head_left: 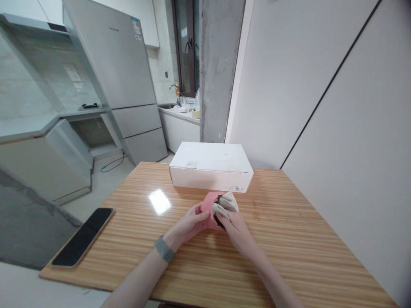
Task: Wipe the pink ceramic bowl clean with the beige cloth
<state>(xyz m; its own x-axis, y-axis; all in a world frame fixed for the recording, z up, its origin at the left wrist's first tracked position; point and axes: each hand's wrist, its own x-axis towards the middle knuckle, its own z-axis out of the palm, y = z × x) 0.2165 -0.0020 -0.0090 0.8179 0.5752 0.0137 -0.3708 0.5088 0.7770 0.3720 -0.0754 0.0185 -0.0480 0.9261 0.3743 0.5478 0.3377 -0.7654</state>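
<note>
Near the middle of the wooden table (289, 239), my left hand (192, 222) is wrapped round a pink cup-like container (208, 204). The container is tilted, its dark opening facing right and toward me. My right hand (236, 226) is closed on a light grey-beige cloth (228, 201) at that opening. Part of the cloth is bunched inside the rim and part sticks out beyond it. The fingertips of my right hand are partly hidden by the cloth and the container. A grey band circles my left wrist.
A white closed box (210, 164) lies just behind my hands. On the table's left edge rests a black smartphone (84, 236). A pale wall (337, 128) runs along the right side. Beyond the table stand a fridge (112, 64) and a sink counter (180, 119).
</note>
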